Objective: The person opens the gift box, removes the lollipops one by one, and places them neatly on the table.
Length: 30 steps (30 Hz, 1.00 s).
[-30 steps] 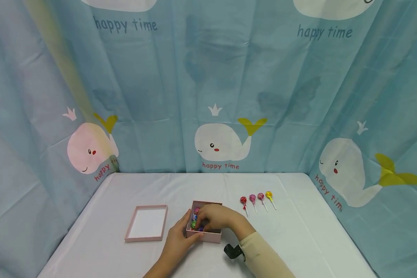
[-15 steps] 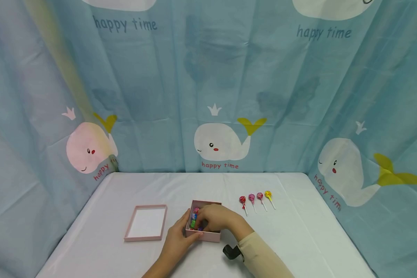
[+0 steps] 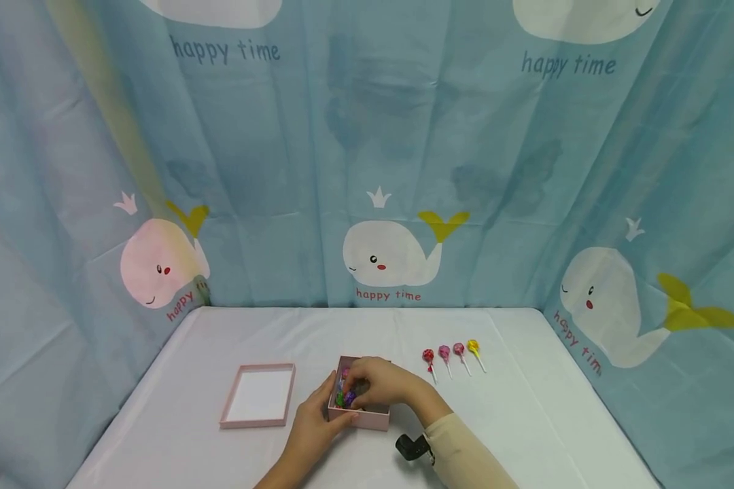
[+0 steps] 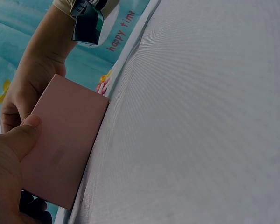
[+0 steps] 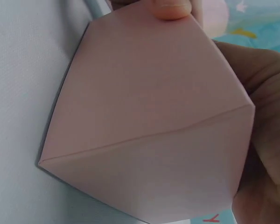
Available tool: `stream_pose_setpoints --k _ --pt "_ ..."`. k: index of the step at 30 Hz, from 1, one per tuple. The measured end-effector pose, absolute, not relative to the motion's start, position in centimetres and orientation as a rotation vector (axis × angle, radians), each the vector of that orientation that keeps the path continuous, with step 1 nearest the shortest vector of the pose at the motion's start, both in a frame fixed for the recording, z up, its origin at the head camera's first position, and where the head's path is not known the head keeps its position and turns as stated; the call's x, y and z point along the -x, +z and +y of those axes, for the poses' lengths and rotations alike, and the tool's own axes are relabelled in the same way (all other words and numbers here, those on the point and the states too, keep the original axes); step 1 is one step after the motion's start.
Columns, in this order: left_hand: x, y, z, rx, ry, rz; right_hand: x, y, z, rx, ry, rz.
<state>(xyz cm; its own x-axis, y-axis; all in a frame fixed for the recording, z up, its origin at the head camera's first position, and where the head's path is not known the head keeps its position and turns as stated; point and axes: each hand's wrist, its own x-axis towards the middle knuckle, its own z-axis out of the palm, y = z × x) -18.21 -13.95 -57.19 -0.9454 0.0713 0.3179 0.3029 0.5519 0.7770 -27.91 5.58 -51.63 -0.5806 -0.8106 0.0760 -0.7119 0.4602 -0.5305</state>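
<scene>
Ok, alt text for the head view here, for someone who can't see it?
A person's left hand grips an open pink box on a white table while the right hand reaches in among colorful candies. Four lollipops lie in a row to the right, a shallow pink-rimmed lid to the left; blue whale-print cloth hangs behind.

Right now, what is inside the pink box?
Wrapped candies, including green, purple and pink ones, show toward its left side. The right hand covers much of the rest; anything beneath is hidden.
</scene>
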Motion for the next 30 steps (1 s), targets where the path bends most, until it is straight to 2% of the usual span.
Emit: stream_pose_setpoints --k 16,30 --pt "18.1 -57.1 -13.8 0.281 -1.390 -2.527 27.5 -49.7 7.1 1.262 -0.973 2.598" --pt "18.3 -56.8 -13.5 0.183 -1.399 -2.596 28.3 -47.3 11.2 1.157 -1.048 2.749"
